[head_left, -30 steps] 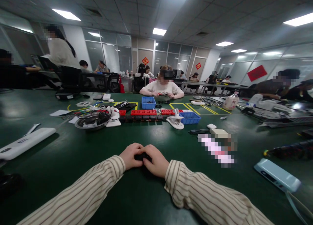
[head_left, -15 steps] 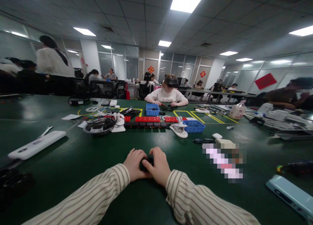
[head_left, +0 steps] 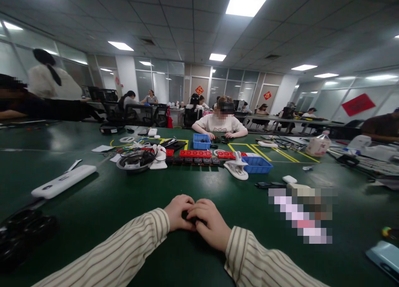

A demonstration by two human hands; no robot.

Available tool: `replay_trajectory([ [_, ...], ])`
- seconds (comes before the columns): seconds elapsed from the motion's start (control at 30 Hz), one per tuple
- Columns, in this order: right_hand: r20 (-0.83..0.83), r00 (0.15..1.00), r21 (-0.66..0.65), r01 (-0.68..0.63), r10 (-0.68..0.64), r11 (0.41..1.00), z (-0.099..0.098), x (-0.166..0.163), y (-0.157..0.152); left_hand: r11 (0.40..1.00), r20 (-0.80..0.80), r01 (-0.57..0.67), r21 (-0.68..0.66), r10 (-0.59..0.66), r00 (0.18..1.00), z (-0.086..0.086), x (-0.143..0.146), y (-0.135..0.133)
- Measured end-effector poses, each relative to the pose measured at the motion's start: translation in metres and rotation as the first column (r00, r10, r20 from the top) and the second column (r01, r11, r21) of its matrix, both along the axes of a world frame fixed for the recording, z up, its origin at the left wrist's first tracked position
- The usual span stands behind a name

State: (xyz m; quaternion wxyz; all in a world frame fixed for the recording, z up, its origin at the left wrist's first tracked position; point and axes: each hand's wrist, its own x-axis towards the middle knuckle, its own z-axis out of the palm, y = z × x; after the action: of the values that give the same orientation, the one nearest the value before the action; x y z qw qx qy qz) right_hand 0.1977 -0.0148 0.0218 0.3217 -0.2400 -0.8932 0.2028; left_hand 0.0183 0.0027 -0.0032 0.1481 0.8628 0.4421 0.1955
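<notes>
Both of my hands meet over the green table in front of me. Between them is a small black object (head_left: 185, 215), mostly covered by fingers, so its kind does not show. My left hand (head_left: 177, 212) curls around its left side. From the right, my right hand (head_left: 212, 223) closes over it, fingers bent across the top and thumb low. The fingertips of the two hands touch or nearly touch. Striped cuffs cover both wrists.
Beyond my hands lie a row of red and black socket blocks (head_left: 196, 154), a white clip stand (head_left: 237, 168), blue bins (head_left: 257, 165) and a bowl of cables (head_left: 135, 164). A white elongated device (head_left: 64, 181) lies left. Across the table a person (head_left: 220, 122) handles dark parts.
My right hand has folded further over the black object, hiding more of it. The view has turned slightly left, so the table items appear farther right.
</notes>
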Motion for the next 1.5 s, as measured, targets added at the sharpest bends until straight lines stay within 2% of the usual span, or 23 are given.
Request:
replay_trajectory([
  [0.13,-0.045,0.998,-0.005,-0.036,0.036,0.999,0.001,-0.003,0.000,1.000,0.004,-0.006,0.010,0.006,1.000,0.000,0.001,-0.002],
  [0.2,-0.096,0.995,-0.019,0.023,-0.025,1.000,-0.001,-0.004,0.001,1.000,0.021,-0.023,0.017,0.022,1.000,0.002,0.003,-0.005],
  [0.3,-0.137,0.972,-0.052,0.185,-0.191,0.981,-0.008,-0.004,0.004,0.996,0.038,-0.077,0.043,0.075,0.996,0.004,0.008,-0.011],
  [0.43,-0.051,0.943,-0.035,0.327,-0.329,0.944,-0.014,-0.006,0.007,0.979,0.040,-0.186,0.085,0.183,0.982,0.004,0.016,-0.018],
  [0.6,0.021,0.934,-0.007,0.356,-0.356,0.934,-0.010,-0.009,0.005,0.979,0.006,-0.174,0.103,0.175,0.985,0.002,0.017,-0.017],
  [0.7,-0.010,0.954,-0.009,0.299,-0.299,0.954,-0.005,-0.007,0.002,0.989,0.046,-0.124,0.076,0.121,0.992,-0.001,0.013,-0.012],
  [0.8,-0.042,0.989,-0.002,0.144,-0.144,0.990,0.000,-0.005,-0.001,0.998,0.102,-0.034,0.047,0.029,0.994,-0.006,0.008,-0.004],
  [0.9,-0.035,0.999,0.002,-0.006,0.006,1.000,0.003,-0.003,-0.004,0.999,0.089,0.037,0.040,-0.040,0.995,-0.009,0.004,0.001],
  [1.07,-0.037,0.997,0.042,-0.072,0.073,0.997,0.005,-0.001,-0.005,0.998,0.027,0.052,0.041,-0.053,0.998,-0.003,0.004,-0.003],
  [1.13,-0.081,0.996,0.074,-0.023,0.029,0.997,0.003,0.000,-0.005,0.999,0.018,0.020,0.038,-0.020,1.000,0.002,0.007,-0.009],
  [1.23,-0.098,0.983,0.084,0.162,-0.154,0.983,-0.004,-0.001,-0.004,0.994,0.009,-0.089,0.056,0.089,0.996,0.005,0.014,-0.018],
  [1.33,-0.037,0.943,0.076,0.332,-0.330,0.940,-0.009,-0.003,-0.003,0.976,-0.022,-0.205,0.068,0.207,0.978,0.004,0.021,-0.026],
  [1.4,0.024,0.924,0.078,0.379,-0.381,0.922,-0.010,-0.005,-0.003,0.967,-0.052,-0.242,0.081,0.246,0.968,0.002,0.023,-0.028],
  [1.5,0.090,0.917,0.080,0.382,-0.388,0.921,-0.009,-0.006,-0.002,0.966,-0.063,-0.237,0.106,0.245,0.968,0.000,0.023,-0.027],
])
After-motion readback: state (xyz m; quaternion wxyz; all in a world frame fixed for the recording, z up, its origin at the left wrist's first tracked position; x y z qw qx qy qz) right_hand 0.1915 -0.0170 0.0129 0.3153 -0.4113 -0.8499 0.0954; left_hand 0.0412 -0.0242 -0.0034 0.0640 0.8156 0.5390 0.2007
